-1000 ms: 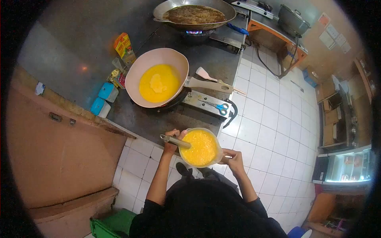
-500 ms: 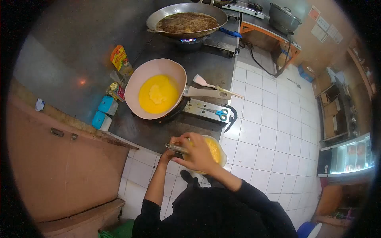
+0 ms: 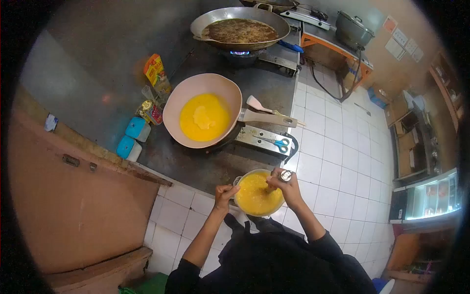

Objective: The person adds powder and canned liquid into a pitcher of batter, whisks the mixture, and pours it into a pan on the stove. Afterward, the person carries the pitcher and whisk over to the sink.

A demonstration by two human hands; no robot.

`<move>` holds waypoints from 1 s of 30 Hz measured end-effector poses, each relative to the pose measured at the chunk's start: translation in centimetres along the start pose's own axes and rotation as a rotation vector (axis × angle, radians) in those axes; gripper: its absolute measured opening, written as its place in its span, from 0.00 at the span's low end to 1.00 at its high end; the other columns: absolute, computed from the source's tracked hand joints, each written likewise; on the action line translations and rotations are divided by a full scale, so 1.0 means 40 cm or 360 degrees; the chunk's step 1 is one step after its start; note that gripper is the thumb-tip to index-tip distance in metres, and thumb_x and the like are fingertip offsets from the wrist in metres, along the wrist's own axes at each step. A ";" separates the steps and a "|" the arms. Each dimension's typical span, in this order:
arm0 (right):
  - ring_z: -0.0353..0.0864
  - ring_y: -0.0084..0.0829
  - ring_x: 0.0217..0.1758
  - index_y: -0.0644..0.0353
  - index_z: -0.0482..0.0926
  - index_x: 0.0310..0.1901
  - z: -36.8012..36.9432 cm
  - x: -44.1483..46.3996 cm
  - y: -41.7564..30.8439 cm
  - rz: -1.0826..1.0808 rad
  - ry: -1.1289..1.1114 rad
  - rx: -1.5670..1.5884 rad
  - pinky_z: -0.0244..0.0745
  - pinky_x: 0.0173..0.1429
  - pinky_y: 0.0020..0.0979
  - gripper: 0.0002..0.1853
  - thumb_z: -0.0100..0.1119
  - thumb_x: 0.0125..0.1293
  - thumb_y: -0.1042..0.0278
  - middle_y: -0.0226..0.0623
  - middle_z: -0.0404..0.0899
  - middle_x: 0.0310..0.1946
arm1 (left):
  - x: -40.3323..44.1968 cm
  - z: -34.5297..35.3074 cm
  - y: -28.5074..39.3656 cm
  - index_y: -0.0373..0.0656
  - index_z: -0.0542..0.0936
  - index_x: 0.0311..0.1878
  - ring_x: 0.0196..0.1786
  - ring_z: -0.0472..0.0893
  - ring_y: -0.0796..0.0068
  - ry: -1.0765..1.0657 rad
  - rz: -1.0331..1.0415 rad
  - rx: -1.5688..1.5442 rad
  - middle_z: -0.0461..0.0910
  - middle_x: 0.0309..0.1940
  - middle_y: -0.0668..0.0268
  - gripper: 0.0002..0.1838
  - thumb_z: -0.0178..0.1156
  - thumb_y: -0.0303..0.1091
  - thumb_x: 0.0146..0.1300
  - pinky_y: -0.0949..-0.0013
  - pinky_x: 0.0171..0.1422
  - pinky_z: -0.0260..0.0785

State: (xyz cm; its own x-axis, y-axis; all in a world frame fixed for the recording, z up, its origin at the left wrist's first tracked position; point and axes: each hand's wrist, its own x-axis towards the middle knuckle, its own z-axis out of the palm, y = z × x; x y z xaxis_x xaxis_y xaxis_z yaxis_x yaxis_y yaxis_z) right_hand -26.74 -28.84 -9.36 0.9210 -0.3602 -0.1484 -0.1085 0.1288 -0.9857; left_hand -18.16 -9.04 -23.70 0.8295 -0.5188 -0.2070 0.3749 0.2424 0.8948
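My left hand (image 3: pixel 224 197) is closed on the left edge of a pale container (image 3: pixel 238 182) filled with yellow liquid (image 3: pixel 254 196). Closed round a metal utensil (image 3: pixel 286 175), my right hand (image 3: pixel 286 186) is over the container's right side, with the utensil's lower end in the liquid. Beyond them, on the stove, a pink pan (image 3: pixel 171 115) holds a yellow layer with a paler patch in its middle. The pan's handle (image 3: pixel 269 118) points right, beside a pink spatula (image 3: pixel 255 103).
Blue scissors (image 3: pixel 280 143) lie on the stove's metal panel. A wok (image 3: pixel 205 24) of brown liquid sits over a lit flame. Blue-lidded boxes (image 3: pixel 138 128) and a yellow packet (image 3: pixel 156 73) stand left of the pan. White tiled floor (image 3: pixel 338 161) lies at the right.
My right hand let go of the container's right side, reached across and took the utensil, which now stands more upright in the liquid at the right. My left hand stays on the container's left edge.
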 end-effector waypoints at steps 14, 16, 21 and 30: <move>0.65 0.22 0.16 0.55 0.66 0.16 0.297 0.175 -0.440 -0.0225 -0.0977 0.0385 0.64 0.30 0.26 0.22 0.58 0.64 0.56 0.28 0.63 0.11 | -0.253 -0.005 0.464 0.41 0.82 0.23 0.27 0.73 0.84 0.1318 0.0480 -0.0175 0.79 0.23 0.72 0.09 0.68 0.33 0.54 0.77 0.33 0.61; 0.65 0.23 0.16 0.54 0.65 0.16 0.337 0.224 -0.503 -0.0290 -0.1143 0.0493 0.64 0.32 0.27 0.22 0.57 0.64 0.56 0.27 0.62 0.11 | -0.241 -0.010 0.552 0.41 0.83 0.25 0.29 0.75 0.83 0.1462 0.0547 -0.0130 0.80 0.25 0.71 0.08 0.67 0.33 0.55 0.78 0.34 0.63; 0.66 0.25 0.18 0.53 0.63 0.16 0.423 0.361 -0.595 -0.0423 -0.1332 0.0749 0.65 0.35 0.29 0.22 0.57 0.65 0.57 0.26 0.61 0.11 | -0.186 -0.041 0.715 0.38 0.84 0.29 0.34 0.80 0.79 0.1483 0.0665 0.0024 0.83 0.29 0.66 0.08 0.66 0.33 0.56 0.77 0.40 0.69; 0.65 0.25 0.19 0.53 0.65 0.18 0.478 0.577 -0.586 -0.0290 -0.1150 0.0905 0.61 0.31 0.28 0.20 0.60 0.63 0.58 0.26 0.62 0.13 | -0.001 -0.089 0.822 0.36 0.83 0.28 0.33 0.81 0.76 0.1562 0.0554 0.0467 0.84 0.30 0.62 0.08 0.67 0.32 0.55 0.75 0.39 0.69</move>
State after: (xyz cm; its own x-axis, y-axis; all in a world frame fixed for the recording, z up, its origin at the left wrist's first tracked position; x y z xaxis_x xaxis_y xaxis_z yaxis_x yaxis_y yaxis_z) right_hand 4.22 -22.51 11.83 0.9356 0.2176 0.2780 0.0838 0.6281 -0.7736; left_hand -4.39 1.89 4.34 0.8897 0.4553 -0.0329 0.0492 -0.0240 0.9985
